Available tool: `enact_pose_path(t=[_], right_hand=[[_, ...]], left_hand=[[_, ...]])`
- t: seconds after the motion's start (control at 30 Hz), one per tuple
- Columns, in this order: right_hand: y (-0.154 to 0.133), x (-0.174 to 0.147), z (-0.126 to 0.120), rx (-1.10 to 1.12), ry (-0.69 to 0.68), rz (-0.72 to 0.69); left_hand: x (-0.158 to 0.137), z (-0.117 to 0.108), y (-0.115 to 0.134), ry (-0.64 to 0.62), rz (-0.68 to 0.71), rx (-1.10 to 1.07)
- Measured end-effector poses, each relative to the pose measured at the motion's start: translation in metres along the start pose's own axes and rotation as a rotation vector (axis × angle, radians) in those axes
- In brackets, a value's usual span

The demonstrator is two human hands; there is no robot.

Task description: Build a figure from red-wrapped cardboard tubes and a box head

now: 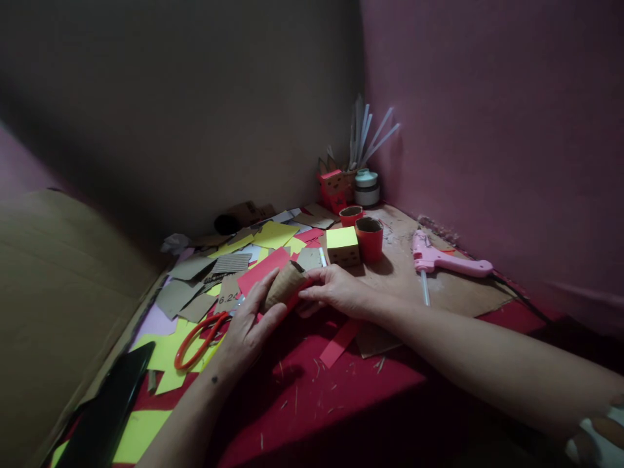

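Note:
A short brown cardboard tube (284,286) lies tilted between my two hands above the dark red cloth. My left hand (254,320) is closed around its near left side, thumb along the bottom. From the right, my right hand (332,290) pinches a red paper piece (292,301) against the tube's far side; the fingertips are partly hidden. Red-handled scissors (201,342) lie beside my left wrist, their blades partly covered by the hand. Just beyond my right hand sits a small cardboard box with a yellow top (342,246).
Two red-covered cups (369,242) stand behind the box. A pink glue gun (446,260) rests at right, its cord trailing off. Paper and cardboard scraps (229,263) cover the left side. A black flat object (110,409) lies front left. White sticks (373,136) stand in the corner.

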State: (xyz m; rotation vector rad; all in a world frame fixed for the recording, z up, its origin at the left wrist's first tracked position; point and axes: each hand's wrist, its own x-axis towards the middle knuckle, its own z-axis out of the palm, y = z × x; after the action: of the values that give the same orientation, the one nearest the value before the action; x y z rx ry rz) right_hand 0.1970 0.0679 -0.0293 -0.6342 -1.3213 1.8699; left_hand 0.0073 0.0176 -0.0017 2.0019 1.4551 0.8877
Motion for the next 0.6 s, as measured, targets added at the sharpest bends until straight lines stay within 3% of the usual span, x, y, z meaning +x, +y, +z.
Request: enact_pose_path(t=[0.3, 0.47, 0.6], right_hand=[[0.0006, -0.001, 0.0004, -0.091, 0.012, 0.0], [0.0004, -0.0019, -0.0015, -0.107, 0.03, 0.054], [-0.001, -0.0046, -0.0039, -0.086, 0.0, 0.013]], left_hand=[[0.0035, 0.0034, -0.0092, 0.015, 0.133, 0.256], [0.0008, 0.0017, -0.008, -0.007, 0.161, 0.289], [-0.0017, 0.0006, -0.0082, -0.006, 0.202, 0.334]])
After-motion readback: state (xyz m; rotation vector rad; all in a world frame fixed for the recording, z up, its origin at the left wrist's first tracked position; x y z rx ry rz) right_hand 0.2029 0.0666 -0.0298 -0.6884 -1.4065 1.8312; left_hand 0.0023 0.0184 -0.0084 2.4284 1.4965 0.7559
